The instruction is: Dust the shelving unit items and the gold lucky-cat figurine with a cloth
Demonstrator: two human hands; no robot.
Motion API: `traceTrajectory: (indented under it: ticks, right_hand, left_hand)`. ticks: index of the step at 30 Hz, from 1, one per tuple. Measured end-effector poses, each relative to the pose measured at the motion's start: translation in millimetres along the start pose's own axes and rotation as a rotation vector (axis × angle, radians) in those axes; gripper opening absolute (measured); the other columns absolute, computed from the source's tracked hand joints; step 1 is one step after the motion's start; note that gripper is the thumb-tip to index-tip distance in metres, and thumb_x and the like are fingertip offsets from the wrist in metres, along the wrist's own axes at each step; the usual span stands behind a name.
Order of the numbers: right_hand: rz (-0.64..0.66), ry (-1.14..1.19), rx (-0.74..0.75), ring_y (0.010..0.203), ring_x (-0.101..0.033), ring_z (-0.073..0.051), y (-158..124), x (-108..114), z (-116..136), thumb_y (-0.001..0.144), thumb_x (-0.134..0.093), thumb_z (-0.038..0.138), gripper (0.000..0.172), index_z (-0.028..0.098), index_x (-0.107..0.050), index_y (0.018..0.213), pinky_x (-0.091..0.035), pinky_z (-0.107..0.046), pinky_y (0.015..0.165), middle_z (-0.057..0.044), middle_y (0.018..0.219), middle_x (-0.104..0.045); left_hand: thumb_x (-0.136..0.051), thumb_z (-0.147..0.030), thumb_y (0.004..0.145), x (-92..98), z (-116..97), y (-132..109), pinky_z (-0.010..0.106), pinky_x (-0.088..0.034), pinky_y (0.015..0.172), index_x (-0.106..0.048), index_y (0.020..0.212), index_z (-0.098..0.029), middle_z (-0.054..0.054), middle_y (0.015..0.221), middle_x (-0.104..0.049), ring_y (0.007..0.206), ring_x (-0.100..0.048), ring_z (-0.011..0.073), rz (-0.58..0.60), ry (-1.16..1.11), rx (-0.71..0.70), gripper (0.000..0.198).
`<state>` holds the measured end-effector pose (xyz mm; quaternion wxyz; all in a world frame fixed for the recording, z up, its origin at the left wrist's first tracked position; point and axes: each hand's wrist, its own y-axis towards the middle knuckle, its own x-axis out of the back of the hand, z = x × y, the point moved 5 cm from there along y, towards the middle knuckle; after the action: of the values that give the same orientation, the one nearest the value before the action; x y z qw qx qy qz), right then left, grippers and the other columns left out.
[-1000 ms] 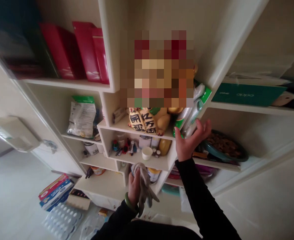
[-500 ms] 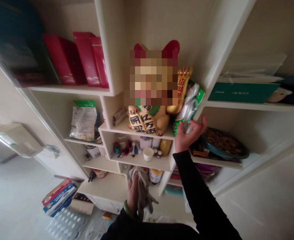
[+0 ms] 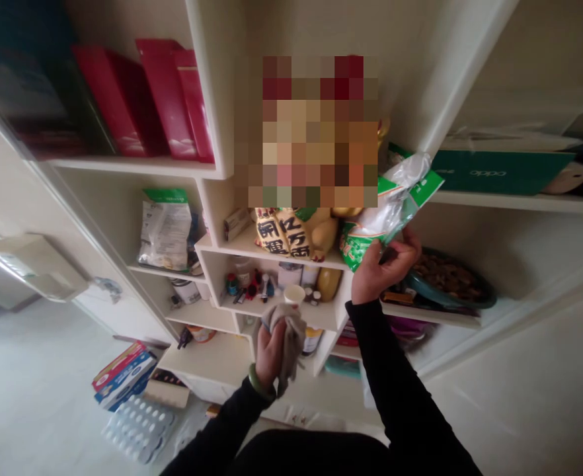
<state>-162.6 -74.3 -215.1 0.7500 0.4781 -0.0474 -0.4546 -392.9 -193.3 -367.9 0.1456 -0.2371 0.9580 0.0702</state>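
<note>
My right hand [image 3: 383,268] pinches the lower edge of a clear and green plastic package [image 3: 393,211] at the right end of the middle shelf. What is inside the package looks white or transparent, and I cannot make it out. Right beside it sits a golden lucky cat figurine [image 3: 291,231] with black characters on its front; its upper part is blurred out. Lower down, my left hand [image 3: 270,350] is closed around a bunched pair of grey fabric gloves [image 3: 291,340], held in front of the lower shelves.
Under the figurine, a shelf holds a white cup [image 3: 294,295] and several small bottles. A dark bowl of brown pieces [image 3: 453,281] stands right of my right hand. Red boxes [image 3: 165,99] fill the upper left. Boxes [image 3: 125,377] and a bubbled plastic tray [image 3: 137,426] lie on the floor.
My right hand has closed on the plastic package and shifted it slightly away from the figurine, to the right. My left hand has risen with the gloves.
</note>
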Motion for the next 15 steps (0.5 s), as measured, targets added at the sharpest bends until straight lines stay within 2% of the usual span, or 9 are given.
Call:
traceTrajectory:
  ticks: [1,3,4,6,7,11,15]
  right_hand:
    - [-0.004,0.008,-0.013,0.128,-0.067,-0.031,-1.1,0.4,1.2,0.087,-0.06,0.034,0.017,0.03,-0.046,0.097,-0.052,-0.057,0.115,-0.015,0.13,-0.068]
    - [-0.005,0.033,-0.046,0.122,-0.069,-0.029,-3.9,0.9,3.0,0.088,-0.06,0.034,0.018,0.029,-0.048,0.099,-0.055,-0.054,0.111,-0.014,0.126,-0.068]
    - [-0.001,0.048,-0.067,0.12,-0.069,-0.029,-5.5,1.7,3.6,0.088,-0.061,0.034,0.018,0.029,-0.048,0.1,-0.057,-0.053,0.109,-0.013,0.125,-0.068]
    - [0.0,0.084,-0.102,0.117,-0.07,-0.028,-8.5,6.5,4.8,0.088,-0.062,0.033,0.018,0.028,-0.049,0.101,-0.058,-0.051,0.106,-0.013,0.123,-0.067]
    - [-0.009,0.108,-0.112,0.116,-0.07,-0.027,-9.7,11.0,5.7,0.088,-0.063,0.033,0.019,0.028,-0.05,0.1,-0.059,-0.05,0.105,-0.012,0.122,-0.066]
    - [-0.028,0.155,-0.127,0.11,-0.07,-0.026,-12.1,40.6,9.4,0.087,-0.068,0.039,0.024,0.028,-0.05,0.098,-0.06,-0.049,0.103,-0.01,0.118,-0.066]
    - [-0.042,0.087,-0.197,0.101,-0.069,-0.026,-11.4,77.5,7.6,0.087,-0.073,0.046,0.029,0.029,-0.052,0.099,-0.062,-0.049,0.101,-0.005,0.105,-0.064]
  left_hand:
    - [-0.085,-0.061,0.082,-11.6,-15.4,5.6,0.047,-0.058,0.114,-0.082,0.106,-0.019,0.012,0.111,-0.084,0.109,-0.078,0.0298,0.061,-0.01,-0.041,0.049]
    - [-0.076,-0.05,0.093,-41.6,-51.3,12.4,0.046,-0.052,0.123,-0.08,0.128,-0.02,0.013,0.138,-0.078,0.127,-0.073,0.0306,0.303,-0.015,-0.239,0.046]
    - [-0.073,-0.047,0.097,-54.3,-65.7,13.8,0.045,-0.05,0.125,-0.079,0.134,-0.022,0.012,0.144,-0.076,0.133,-0.071,0.0307,0.383,-0.025,-0.308,0.045]
    - [-0.071,-0.044,0.099,-74.9,-83.2,14.6,0.045,-0.044,0.132,-0.077,0.137,-0.023,0.011,0.144,-0.075,0.141,-0.066,0.0311,0.464,-0.054,-0.367,0.044]
    - [-0.072,-0.045,0.098,-83.2,-85.6,14.6,0.045,-0.041,0.134,-0.077,0.136,-0.022,0.01,0.141,-0.076,0.142,-0.065,0.031,0.476,-0.07,-0.351,0.044]
    - [-0.08,-0.052,0.091,-108.3,-66.5,12.0,0.043,-0.043,0.132,-0.074,0.136,-0.02,0.01,0.135,-0.077,0.136,-0.068,0.0292,0.495,-0.152,-0.169,0.055]
    - [-0.086,-0.061,0.084,-118.6,-34.1,13.9,0.045,-0.045,0.129,-0.076,0.127,-0.018,0.011,0.132,-0.078,0.134,-0.068,0.031,0.446,-0.2,0.05,0.061]
